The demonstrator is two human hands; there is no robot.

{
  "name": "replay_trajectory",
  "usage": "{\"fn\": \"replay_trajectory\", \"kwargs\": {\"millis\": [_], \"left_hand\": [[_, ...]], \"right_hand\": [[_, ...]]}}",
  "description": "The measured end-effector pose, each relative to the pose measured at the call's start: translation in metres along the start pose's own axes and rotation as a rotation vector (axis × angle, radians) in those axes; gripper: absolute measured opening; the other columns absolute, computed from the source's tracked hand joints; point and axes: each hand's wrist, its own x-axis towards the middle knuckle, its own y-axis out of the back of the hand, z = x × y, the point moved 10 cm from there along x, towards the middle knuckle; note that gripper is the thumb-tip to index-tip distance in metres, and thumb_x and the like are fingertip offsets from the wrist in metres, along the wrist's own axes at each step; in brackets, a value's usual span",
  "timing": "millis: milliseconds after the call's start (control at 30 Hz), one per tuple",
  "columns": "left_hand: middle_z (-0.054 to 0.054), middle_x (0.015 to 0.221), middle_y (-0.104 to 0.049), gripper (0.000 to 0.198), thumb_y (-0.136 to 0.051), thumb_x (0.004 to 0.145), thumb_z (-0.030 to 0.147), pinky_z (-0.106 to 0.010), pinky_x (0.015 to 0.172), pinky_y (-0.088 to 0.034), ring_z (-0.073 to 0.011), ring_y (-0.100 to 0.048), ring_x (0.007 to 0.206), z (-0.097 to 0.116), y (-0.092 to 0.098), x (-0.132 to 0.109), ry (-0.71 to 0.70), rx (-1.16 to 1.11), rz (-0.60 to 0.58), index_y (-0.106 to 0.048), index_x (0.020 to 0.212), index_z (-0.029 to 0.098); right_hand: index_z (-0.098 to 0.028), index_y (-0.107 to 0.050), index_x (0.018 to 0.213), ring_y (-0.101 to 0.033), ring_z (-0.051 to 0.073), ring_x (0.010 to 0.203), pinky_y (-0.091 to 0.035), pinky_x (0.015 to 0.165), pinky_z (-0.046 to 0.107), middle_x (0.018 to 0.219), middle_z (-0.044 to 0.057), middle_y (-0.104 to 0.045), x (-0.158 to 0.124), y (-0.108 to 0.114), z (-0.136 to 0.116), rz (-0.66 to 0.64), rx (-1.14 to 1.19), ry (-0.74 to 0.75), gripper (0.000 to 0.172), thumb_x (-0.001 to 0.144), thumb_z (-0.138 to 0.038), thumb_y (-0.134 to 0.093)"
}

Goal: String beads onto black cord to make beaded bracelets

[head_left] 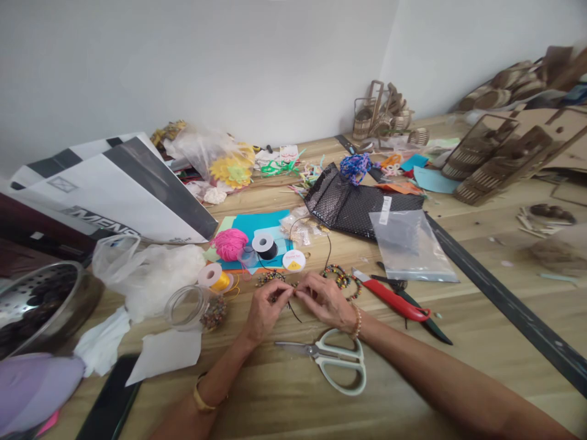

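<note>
My left hand [270, 307] and my right hand [324, 299] meet at mid-table, each pinching a thin black cord [296, 313] between thumb and fingertips. One end of the cord hangs below my left fingertips. Multicoloured beads [270, 278] lie just behind my left hand, and a coiled beaded strand [342, 276] rests behind my right hand. Scissors with pale green handles [342, 360] lie below my hands. A spool of black cord [265, 246] stands behind them, near a round white label [294, 261].
Left are a yellow spool [215, 278], pink yarn [230, 244], a clear round container [188, 307], a phone [110, 400] and a metal bowl [68, 305]. Right are a red-handled cutter [397, 299], a clear bag [413, 247] and a black bubble pouch [353, 208]. Small wooden baskets [481, 153] stand farther back.
</note>
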Motion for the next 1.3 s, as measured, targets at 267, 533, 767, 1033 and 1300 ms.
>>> {"fn": "replay_trajectory", "kwargs": {"millis": [267, 533, 767, 1033, 1300], "left_hand": [[-0.005, 0.073, -0.064, 0.015, -0.067, 0.079, 0.029, -0.025, 0.063, -0.045, -0.0158, -0.057, 0.069, 0.008, 0.007, 0.000, -0.069, -0.030, 0.041, -0.073, 0.074, 0.017], [-0.004, 0.072, -0.064, 0.015, -0.066, 0.079, 0.029, -0.025, 0.061, -0.043, -0.0155, -0.055, 0.068, 0.009, 0.008, 0.002, -0.054, -0.060, 0.044, -0.072, 0.073, 0.016], [-0.004, 0.073, -0.064, 0.013, -0.066, 0.080, 0.027, -0.026, 0.064, -0.044, -0.0159, -0.057, 0.071, 0.005, 0.007, 0.001, -0.063, -0.075, 0.020, -0.073, 0.075, 0.017], [-0.004, 0.073, -0.063, 0.015, -0.063, 0.083, 0.025, -0.024, 0.062, -0.043, -0.0141, -0.056, 0.068, 0.009, -0.001, 0.000, -0.111, -0.011, -0.026, -0.071, 0.075, 0.015], [-0.004, 0.076, -0.067, 0.016, -0.059, 0.084, 0.024, -0.026, 0.067, -0.045, -0.0155, -0.059, 0.072, 0.001, 0.005, 0.007, -0.056, 0.147, -0.107, -0.070, 0.079, 0.015]], "right_hand": [[-0.019, -0.057, 0.091, -0.055, 0.014, 0.061, -0.044, 0.058, 0.025, 0.072, 0.002, -0.059, 0.002, 0.010, 0.003, 0.073, 0.032, -0.075, 0.010, 0.093, -0.021, -0.048], [-0.017, -0.061, 0.092, -0.054, 0.012, 0.057, -0.044, 0.052, 0.022, 0.070, 0.002, -0.061, 0.002, 0.010, 0.014, 0.083, 0.184, -0.192, 0.015, 0.093, -0.028, -0.050], [-0.016, -0.062, 0.092, -0.054, 0.011, 0.056, -0.043, 0.050, 0.021, 0.068, 0.001, -0.062, -0.002, -0.007, 0.021, -0.064, 0.360, -0.271, 0.023, 0.090, -0.038, -0.058], [-0.015, -0.063, 0.084, -0.054, 0.012, 0.058, -0.042, 0.053, 0.022, 0.066, 0.001, -0.061, -0.001, -0.004, 0.021, -0.037, 0.266, -0.248, 0.025, 0.090, -0.038, -0.057], [-0.016, -0.062, 0.081, -0.051, 0.013, 0.059, -0.041, 0.055, 0.023, 0.067, 0.002, -0.058, 0.003, 0.001, 0.017, -0.020, 0.189, -0.215, 0.022, 0.092, -0.033, -0.054]]}}
